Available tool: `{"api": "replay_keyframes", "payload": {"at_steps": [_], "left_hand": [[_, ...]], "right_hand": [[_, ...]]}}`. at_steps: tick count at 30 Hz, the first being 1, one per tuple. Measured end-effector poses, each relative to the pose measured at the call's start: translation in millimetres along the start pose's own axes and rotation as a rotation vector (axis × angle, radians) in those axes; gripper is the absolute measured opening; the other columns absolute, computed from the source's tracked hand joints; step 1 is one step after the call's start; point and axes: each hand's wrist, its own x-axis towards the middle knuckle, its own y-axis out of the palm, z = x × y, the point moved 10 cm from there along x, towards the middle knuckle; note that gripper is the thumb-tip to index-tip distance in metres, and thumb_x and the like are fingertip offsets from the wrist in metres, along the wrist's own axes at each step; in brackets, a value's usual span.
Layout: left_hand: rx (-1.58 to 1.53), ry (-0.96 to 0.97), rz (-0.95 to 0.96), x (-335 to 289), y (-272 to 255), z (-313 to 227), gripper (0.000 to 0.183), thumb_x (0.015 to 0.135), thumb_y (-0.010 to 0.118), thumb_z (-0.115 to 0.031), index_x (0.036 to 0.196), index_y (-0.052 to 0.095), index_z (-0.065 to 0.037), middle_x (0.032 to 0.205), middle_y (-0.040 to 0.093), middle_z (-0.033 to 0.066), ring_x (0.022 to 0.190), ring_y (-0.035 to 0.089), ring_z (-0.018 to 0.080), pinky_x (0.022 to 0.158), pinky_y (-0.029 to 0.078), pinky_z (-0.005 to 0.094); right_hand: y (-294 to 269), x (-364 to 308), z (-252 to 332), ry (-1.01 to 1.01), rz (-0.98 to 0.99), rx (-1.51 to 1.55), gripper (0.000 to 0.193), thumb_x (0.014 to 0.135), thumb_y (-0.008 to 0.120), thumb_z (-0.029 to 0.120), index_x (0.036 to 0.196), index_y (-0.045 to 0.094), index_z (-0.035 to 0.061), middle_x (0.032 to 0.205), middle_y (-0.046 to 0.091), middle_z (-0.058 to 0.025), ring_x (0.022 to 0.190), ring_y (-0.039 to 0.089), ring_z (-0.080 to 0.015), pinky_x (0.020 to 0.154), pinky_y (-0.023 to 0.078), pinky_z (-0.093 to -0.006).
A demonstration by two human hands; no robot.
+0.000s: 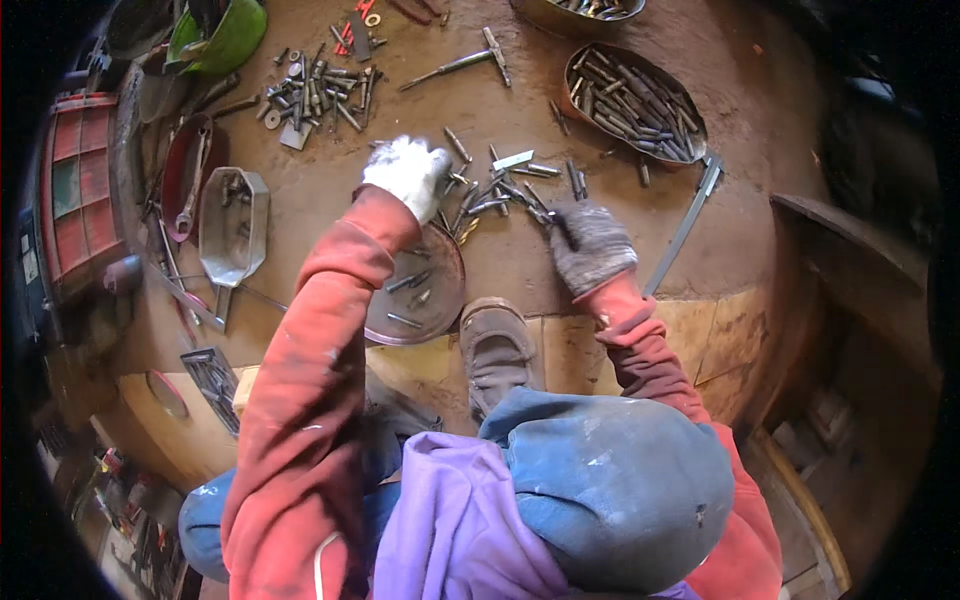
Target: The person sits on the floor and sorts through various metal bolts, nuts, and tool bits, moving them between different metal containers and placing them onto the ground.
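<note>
My left hand (407,172), in a white glove, reaches over a scatter of metal bolts and pins (497,186) on the brown floor; whether it holds one is hidden. My right hand (592,243), in a grey glove, rests at the right edge of the same scatter, fingers closed on a dark bolt (562,226). Below my left wrist sits a round rusty metal dish (440,285) with a few bolts in it. My shoe (496,347) stands just below the dish.
An oval pan (672,88) full of bolts lies at the upper right, another pile of bolts (318,92) at the upper left. A long metal bar (683,225) lies right of my right hand. A grey scoop (233,228), a red crate (78,190) and a green container (230,40) stand left.
</note>
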Motion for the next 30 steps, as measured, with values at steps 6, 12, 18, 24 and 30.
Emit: {"api": "replay_keyframes", "payload": {"at_steps": [6, 12, 18, 24, 30], "left_hand": [[0.096, 0.026, 0.021, -0.4, 0.7, -5.0, 0.015, 0.085, 0.058, -0.015, 0.095, 0.067, -0.009, 0.105, 0.063, 0.0166, 0.102, 0.061, 0.0344, 0.086, 0.050, 0.0452], [-0.245, -0.078, -0.206, -21.8, -28.4, 28.4, 0.015, 0.085, 0.062, -0.017, 0.093, 0.062, -0.004, 0.090, 0.063, 0.0206, 0.088, 0.061, 0.0401, 0.076, 0.049, 0.0477], [-0.349, -0.054, 0.103, -86.1, -36.5, 1.4, 0.016, 0.086, 0.062, -0.017, 0.098, 0.063, -0.005, 0.090, 0.066, 0.0193, 0.086, 0.063, 0.0407, 0.075, 0.051, 0.0458], [-0.330, 0.013, 0.025, -75.2, -19.6, -15.5, 0.020, 0.083, 0.063, -0.021, 0.096, 0.065, -0.007, 0.093, 0.065, 0.0166, 0.090, 0.062, 0.0377, 0.078, 0.051, 0.0453], [-0.192, -0.193, -0.004, -1.8, 21.8, -35.3, 0.025, 0.083, 0.066, -0.028, 0.095, 0.066, -0.006, 0.090, 0.068, 0.0196, 0.085, 0.066, 0.0399, 0.079, 0.052, 0.0477]], "right_hand": [[22.5, -36.1, -33.6, 0.659, 0.055, 1.027, 0.030, 0.093, 0.066, 0.027, 0.105, 0.063, -0.0005, 0.080, 0.066, -0.0112, 0.061, 0.058, -0.0101, 0.055, 0.049, -0.0290], [74.4, -35.4, 60.2, 0.452, 0.327, 1.072, 0.031, 0.095, 0.061, 0.028, 0.107, 0.062, -0.0001, 0.084, 0.068, -0.0146, 0.070, 0.065, -0.0220, 0.066, 0.053, -0.0359], [28.7, -13.4, 79.9, -0.012, 0.085, 0.501, 0.027, 0.091, 0.061, 0.019, 0.114, 0.063, 0.0049, 0.103, 0.065, -0.0211, 0.098, 0.062, -0.0410, 0.086, 0.051, -0.0441], [36.3, 32.9, 50.3, -0.113, 0.027, -0.068, 0.016, 0.084, 0.060, 0.015, 0.097, 0.064, 0.0068, 0.091, 0.062, -0.0204, 0.087, 0.063, -0.0377, 0.077, 0.051, -0.0486], [28.2, -3.1, 62.9, -0.049, 0.057, 0.112, 0.017, 0.084, 0.061, 0.021, 0.089, 0.063, 0.0054, 0.089, 0.061, -0.0221, 0.081, 0.062, -0.0398, 0.073, 0.050, -0.0507]]}}
